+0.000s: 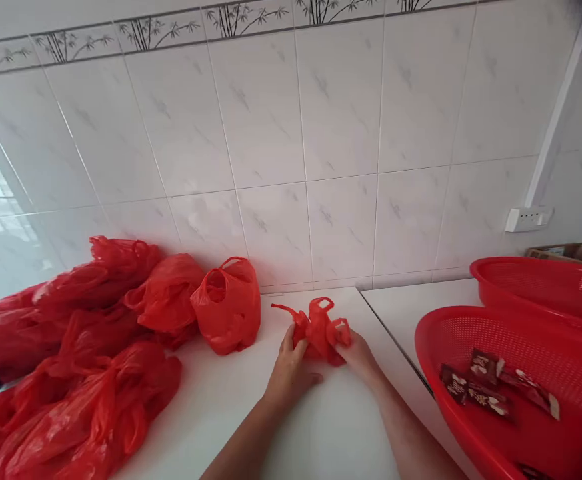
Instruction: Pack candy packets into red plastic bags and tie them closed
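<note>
A small red plastic bag (pixel 319 335) stands on the white tabletop between my two hands, its handle loops sticking up. My left hand (pixel 291 373) grips the bag's left side, thumb apart and fingers curled round behind it. On the other side, my right hand (pixel 359 355) holds the bag with its fingertips partly hidden by the red plastic. What the bag contains is hidden. To the left, nearest my left hand, sits a fuller red plastic bag (pixel 231 313) with its handles up.
A heap of red plastic bags (pixel 95 400) covers the left side. At right, a red plastic basket (pixel 431 333) holds several dark wrapped snack packets (pixel 485 400), with another red basket (pixel 501 287) behind. A tiled wall (pixel 341 227) closes off the back. A cardboard box (pixel 571 252) sits at far right.
</note>
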Available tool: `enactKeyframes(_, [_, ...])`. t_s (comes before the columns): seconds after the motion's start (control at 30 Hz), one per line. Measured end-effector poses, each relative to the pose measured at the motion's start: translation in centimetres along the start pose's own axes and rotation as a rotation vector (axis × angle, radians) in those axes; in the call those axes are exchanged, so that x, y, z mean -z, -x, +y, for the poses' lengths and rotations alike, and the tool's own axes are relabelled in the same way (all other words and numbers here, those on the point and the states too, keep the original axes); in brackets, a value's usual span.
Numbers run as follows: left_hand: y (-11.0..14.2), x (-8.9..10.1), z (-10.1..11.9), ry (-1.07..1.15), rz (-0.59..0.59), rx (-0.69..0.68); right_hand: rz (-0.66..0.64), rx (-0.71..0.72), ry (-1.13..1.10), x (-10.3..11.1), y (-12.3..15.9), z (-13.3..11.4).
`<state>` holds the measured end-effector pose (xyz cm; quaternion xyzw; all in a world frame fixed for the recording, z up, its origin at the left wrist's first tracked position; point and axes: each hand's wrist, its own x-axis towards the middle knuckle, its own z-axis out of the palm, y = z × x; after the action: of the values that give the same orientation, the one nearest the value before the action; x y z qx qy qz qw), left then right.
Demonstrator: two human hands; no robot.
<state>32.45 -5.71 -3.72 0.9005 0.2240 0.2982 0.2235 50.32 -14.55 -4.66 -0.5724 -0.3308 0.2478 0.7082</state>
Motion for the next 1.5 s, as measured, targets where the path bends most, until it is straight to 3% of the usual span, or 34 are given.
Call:
enactKeyframes(0.1, [-0.2,0.4,-1.5,-0.015,0.136,-0.024,0.107,-0.021,-0.040,0.6,0.3,0.1])
enactKeyframes(0.27, [-0.6,2.2,-4.0,0.003,0.311,0.089,0.197,-0.018,-0.138,2.1,1.1,-0.7])
enactKeyframes(0.43, [0.0,2.5,-2.6,-0.051,0.396,-0.043,0.170,-0.026,-0.027,1.7,3.0,-1.4])
enactKeyframes(0.53, [0.7,2.1,-0.3,0.252,0.247,-0.053,0.201,-0.017,0.115,0.6,5.3,-1.6])
enactKeyframes(0.63, [1.3,1.2,1.4,0.738,0.081,0.100,0.129,0.168,0.341,-1.1,8.3,-1.8])
enactKeyframes(0.73, [1.4,0.6,1.8,1.203,0.053,0.306,-0.047,0.311,0.501,-2.4,10.7,-2.0])
enactKeyframes(0.83, [0.9,0.7,0.6,1.398,0.130,0.488,-0.095,0.278,0.521,-2.2,11.2,-2.2])
enactKeyframes(1.0, [-0.2,2.0,-3.0,1.500,0.463,0.607,0.137,0.240,0.557,1.0,9.3,-2.4])
enactKeyframes(1.1, [-0.5,2.7,-4.4,1.544,0.582,0.667,0.216,0.256,0.596,2.3,8.4,-2.6])
enactKeyframes(1.23, [-0.4,2.9,-4.5,1.607,0.570,0.714,0.202,0.287,0.601,2.3,8.5,-3.4])
enactKeyframes(1.33, [-0.4,3.0,-4.0,1.637,0.540,0.715,0.417,0.323,0.567,1.8,9.3,-4.8])
enactKeyframes(1.4, [-0.3,3.0,-3.8,1.650,0.530,0.718,0.512,0.448,0.548,1.5,10.1,-5.9])
enactKeyframes(1.5, [-0.2,3.1,-3.4,1.663,0.509,0.727,0.485,0.737,0.612,0.8,11.3,-7.2])
